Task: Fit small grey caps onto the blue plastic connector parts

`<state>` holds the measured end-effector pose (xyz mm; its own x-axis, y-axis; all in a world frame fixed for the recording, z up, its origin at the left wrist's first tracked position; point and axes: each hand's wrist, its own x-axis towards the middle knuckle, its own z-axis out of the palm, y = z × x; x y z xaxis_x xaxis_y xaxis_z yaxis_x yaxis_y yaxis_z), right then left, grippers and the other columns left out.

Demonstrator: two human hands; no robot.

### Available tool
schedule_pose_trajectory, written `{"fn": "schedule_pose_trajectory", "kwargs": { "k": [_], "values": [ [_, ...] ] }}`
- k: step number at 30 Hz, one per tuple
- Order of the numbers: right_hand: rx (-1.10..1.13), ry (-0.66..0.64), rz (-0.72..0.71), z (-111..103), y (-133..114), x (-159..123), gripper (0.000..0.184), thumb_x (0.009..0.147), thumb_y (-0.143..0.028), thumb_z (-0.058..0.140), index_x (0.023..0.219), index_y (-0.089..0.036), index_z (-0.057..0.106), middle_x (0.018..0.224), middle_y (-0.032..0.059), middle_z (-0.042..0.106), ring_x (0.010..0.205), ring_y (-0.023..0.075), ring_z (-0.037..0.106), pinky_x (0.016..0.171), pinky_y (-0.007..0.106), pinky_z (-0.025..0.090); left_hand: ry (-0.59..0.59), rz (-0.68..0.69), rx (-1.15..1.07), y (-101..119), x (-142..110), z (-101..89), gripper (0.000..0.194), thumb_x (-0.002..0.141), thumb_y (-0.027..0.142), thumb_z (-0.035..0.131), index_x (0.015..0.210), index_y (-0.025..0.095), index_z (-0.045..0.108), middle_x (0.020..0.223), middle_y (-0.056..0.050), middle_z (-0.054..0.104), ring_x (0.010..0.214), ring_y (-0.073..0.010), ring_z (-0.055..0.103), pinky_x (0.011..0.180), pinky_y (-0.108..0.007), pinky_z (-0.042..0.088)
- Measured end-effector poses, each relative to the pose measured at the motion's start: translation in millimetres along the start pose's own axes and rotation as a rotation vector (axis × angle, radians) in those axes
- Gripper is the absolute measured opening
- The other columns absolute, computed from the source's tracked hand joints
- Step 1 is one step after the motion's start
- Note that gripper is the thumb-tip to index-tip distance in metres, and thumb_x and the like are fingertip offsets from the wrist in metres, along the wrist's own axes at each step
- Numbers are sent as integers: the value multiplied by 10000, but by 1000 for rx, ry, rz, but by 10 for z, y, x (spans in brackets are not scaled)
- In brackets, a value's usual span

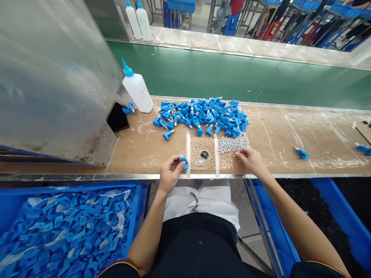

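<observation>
Between the thumb and fingers of my left hand [171,173] is a blue plastic part [183,161] with a white tip, held near the table's front edge. My right hand [249,159] is closed in a pinch by the front of a pile of small grey pieces [232,144]; a tiny pale piece [234,155] shows at its fingertips. Between the hands, a small black round dish [204,154] and a clear round dish [199,161] lie on a perforated board patch edged with white tape [216,158]. Behind them spreads a heap of blue plastic parts [203,114].
A white bottle with blue nozzle [138,90] and a black phone [117,117] stand by a metal panel [58,77] at left. A green conveyor belt [232,73] runs behind. Below are a blue crate of blue parts [140,204] and a crate of black pieces [269,231].
</observation>
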<state>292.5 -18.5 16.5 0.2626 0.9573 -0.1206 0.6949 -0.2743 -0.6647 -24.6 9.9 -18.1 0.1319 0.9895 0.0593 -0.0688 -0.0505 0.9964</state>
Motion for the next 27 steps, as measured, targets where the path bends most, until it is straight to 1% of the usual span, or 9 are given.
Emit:
{"fn": "schedule_pose_trajectory", "kwargs": {
  "k": [4,9,11,13,15,18,20,23,27],
  "values": [
    [-114,-50,-51,-63,-19,33,179,810,-342,532,687,-231,600,611,26,661,601,185,607,614,308,456,-42,-7,-3,11,8,-60,327,798,472,757,877,164,681,773,-29,682,717,-146,645,670,-248,561],
    [-316,-135,-123,-80,-58,94,127,774,-256,539,651,-241,568,618,27,656,601,185,595,576,297,418,-91,-1,-16,21,-10,-46,297,819,448,745,892,166,686,796,-34,686,744,-153,658,696,-257,571],
    [-383,-185,-177,-59,-85,107,130,760,-223,541,632,-243,533,609,22,636,602,180,583,576,291,411,-98,-2,-22,19,-12,-40,289,821,440,743,890,165,687,802,-37,691,749,-156,663,702,-259,571],
    [-409,-222,-270,1,-117,95,130,768,-215,543,643,-241,518,633,22,628,611,173,573,590,285,418,-100,-3,-32,16,-12,-37,282,821,433,740,890,165,687,805,-38,696,750,-158,668,701,-259,571],
    [-401,-206,-380,104,-148,58,118,812,-231,534,694,-235,535,694,32,635,635,170,575,616,284,435,-101,0,-35,12,-12,-36,270,821,421,739,895,166,689,810,-38,701,752,-159,672,699,-257,569],
    [-401,-96,-536,284,-177,-18,140,891,-248,489,773,-227,561,768,54,635,681,180,582,652,291,453,-98,4,-29,11,-15,-36,253,824,401,735,902,165,693,816,-39,703,747,-156,671,695,-251,563],
    [-430,-48,-612,371,-181,-58,174,929,-244,456,793,-227,563,781,61,627,701,190,582,665,296,455,-98,-1,-25,14,-19,-37,253,830,402,730,910,165,694,822,-42,702,744,-155,666,688,-249,559],
    [-481,-28,-671,411,-170,-79,208,954,-234,434,787,-230,558,767,62,609,708,199,580,674,301,453,-102,-9,-24,21,-25,-38,269,822,413,742,916,166,693,830,-44,699,744,-155,657,691,-253,557],
    [-478,-68,-671,359,-227,-59,201,938,-226,453,755,-233,535,743,51,596,667,190,566,635,294,436,-97,-9,-26,19,-25,-36,276,819,415,747,916,163,695,827,-44,695,748,-157,650,701,-259,552]
  ]
}}
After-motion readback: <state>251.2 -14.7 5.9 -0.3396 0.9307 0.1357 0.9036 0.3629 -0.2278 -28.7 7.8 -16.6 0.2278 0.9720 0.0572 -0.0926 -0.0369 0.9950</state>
